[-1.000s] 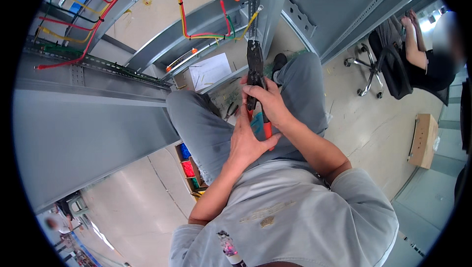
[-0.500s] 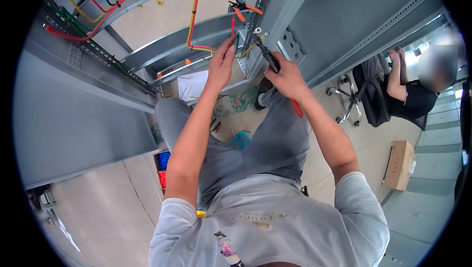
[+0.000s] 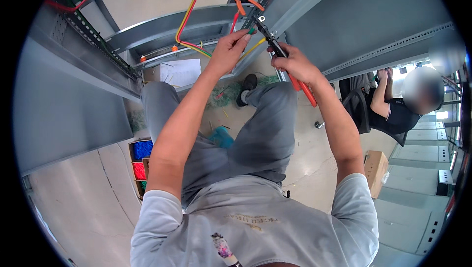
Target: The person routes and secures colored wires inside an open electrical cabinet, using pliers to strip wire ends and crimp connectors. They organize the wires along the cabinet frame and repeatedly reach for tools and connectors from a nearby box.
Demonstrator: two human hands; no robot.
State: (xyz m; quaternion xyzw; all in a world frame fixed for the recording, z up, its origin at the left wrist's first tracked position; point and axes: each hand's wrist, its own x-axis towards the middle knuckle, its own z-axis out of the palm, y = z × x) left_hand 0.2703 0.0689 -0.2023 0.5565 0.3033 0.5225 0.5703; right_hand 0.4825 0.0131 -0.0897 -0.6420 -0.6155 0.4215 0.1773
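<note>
In my right hand (image 3: 296, 63) are crimping pliers (image 3: 271, 40) with red handles, the fingers wrapped round them and the handles slightly apart. A small ring terminal (image 3: 261, 18) shows at the jaws. My left hand (image 3: 226, 54) pinches a green-covered wire end (image 3: 251, 30) right beside the jaws; I cannot tell whether the wire sits in the terminal. Close by run a red wire end (image 3: 235, 18) and a yellow wire (image 3: 253, 49). Just beyond the jaws, orange-handled cutters (image 3: 241, 4) rest at the cabinet's metal frame.
A grey metal cabinet frame (image 3: 162, 24) surrounds my hands, with bundled red and yellow wires (image 3: 189, 14) along it. A paper sheet (image 3: 181, 72) lies inside. Boxes of coloured parts (image 3: 142, 150) stand at left. At right, a person (image 3: 386, 100) sits near a cardboard box (image 3: 376, 168).
My left fingers have come up to the plier jaws, and the green wire end now shows between them. The plier handles have spread apart. The whole view has shifted.
</note>
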